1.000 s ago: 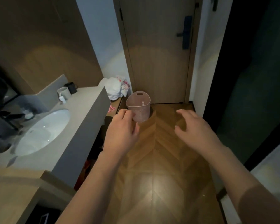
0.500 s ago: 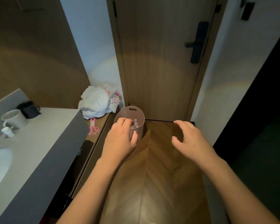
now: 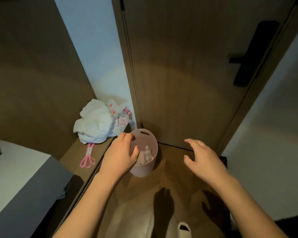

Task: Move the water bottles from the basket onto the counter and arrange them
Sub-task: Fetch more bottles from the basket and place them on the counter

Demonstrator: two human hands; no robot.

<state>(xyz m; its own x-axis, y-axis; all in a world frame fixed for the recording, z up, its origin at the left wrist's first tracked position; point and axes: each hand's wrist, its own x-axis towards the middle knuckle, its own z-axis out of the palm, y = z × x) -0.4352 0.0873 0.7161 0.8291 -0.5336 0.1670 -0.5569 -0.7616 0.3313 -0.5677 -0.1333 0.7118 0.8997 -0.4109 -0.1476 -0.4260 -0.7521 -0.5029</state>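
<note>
You see the bottles point(image 3: 147, 154) only as pale, blurred shapes inside the pink basket point(image 3: 150, 164), which stands on the floor by the door, and your left hand point(image 3: 121, 156) covers its near rim. That hand is half open over the rim, holding nothing. Your right hand point(image 3: 202, 159) hangs beside the basket, fingers spread and empty.

Pink perforated basket point(image 3: 147, 166) — wood herringbone floor point(image 3: 138, 208) — white cloth point(image 3: 95, 124), pink hanger point(image 3: 88, 156), grey counter point(image 3: 21, 182).

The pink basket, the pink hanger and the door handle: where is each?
pink basket point(image 3: 142, 170): head view, front outer wall.
pink hanger point(image 3: 88, 156): head view, middle of its frame.
door handle point(image 3: 255, 54): head view, dark lock plate.
</note>
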